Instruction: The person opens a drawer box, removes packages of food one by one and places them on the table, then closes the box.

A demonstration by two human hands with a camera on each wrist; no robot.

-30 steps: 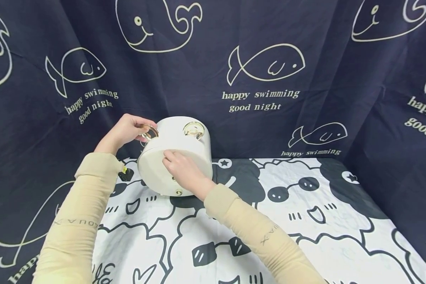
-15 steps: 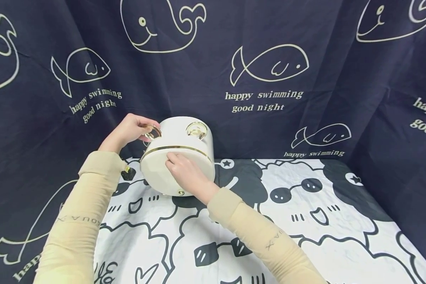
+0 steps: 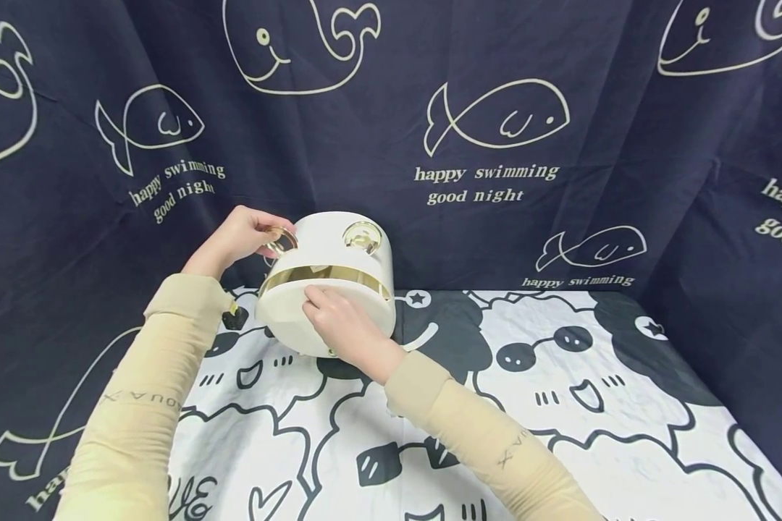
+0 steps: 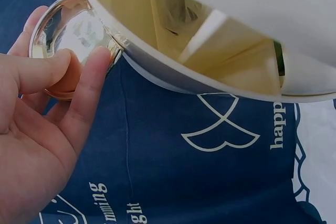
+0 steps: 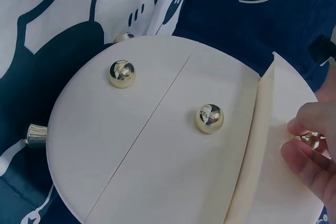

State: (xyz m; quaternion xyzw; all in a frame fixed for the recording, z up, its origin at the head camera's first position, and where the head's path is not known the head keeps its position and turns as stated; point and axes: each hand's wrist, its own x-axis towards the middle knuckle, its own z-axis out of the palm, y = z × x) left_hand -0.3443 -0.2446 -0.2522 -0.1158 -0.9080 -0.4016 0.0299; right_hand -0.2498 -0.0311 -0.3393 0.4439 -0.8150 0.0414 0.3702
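A white rounded drawer box (image 3: 326, 250) with a gold disc (image 3: 363, 237) on its upper right stands near the back curtain. My left hand (image 3: 241, 235) grips the matching gold disc (image 4: 79, 35) on the left, fingers behind it and thumb in front. At the box's front, my right hand (image 3: 345, 325) pinches a small gold knob (image 5: 311, 140) on the top drawer (image 5: 289, 93), which stands partly out. Through the gap show a yellowish interior (image 4: 231, 59), a pale divider and something grey and glossy, too unclear to name. Two more gold knobs (image 5: 209, 118) sit on lower fronts.
The box rests on a white cloth (image 3: 261, 441) printed with black cartoon sheep. Dark blue curtains (image 3: 365, 159) with fish drawings hang close behind and at both sides. A small black device (image 3: 234, 318) is at the left wrist.
The top drawer has come out from the box toward the person, widening from a closed seam to a clear gap. Both hands have kept their holds.
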